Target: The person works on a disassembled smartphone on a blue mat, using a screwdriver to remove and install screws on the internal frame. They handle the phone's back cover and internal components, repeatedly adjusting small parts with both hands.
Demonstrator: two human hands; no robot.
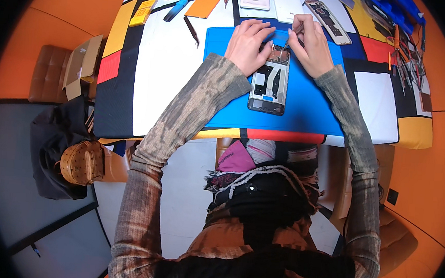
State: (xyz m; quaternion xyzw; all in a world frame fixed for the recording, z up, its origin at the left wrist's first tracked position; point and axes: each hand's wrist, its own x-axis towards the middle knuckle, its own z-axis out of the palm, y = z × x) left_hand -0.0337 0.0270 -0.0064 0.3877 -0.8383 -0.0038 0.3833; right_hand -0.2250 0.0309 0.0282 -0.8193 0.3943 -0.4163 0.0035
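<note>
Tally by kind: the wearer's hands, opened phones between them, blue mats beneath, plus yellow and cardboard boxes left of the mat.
Left hand, right hand: 2
Opened phone: 1
Blue mat: 1
Yellow box: 1
Cardboard box: 1
Total: 6

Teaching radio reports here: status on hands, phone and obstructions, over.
Left hand at far left corner of phone; right hand pinched at far right, grip unclear. Phone opened, flat on blue mat. Hands crowd its far end.

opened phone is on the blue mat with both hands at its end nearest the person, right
Wrong end: the left hand and right hand are at the far end of the opened phone, not the near one, as the head view shows. It does lie on the blue mat.
</note>
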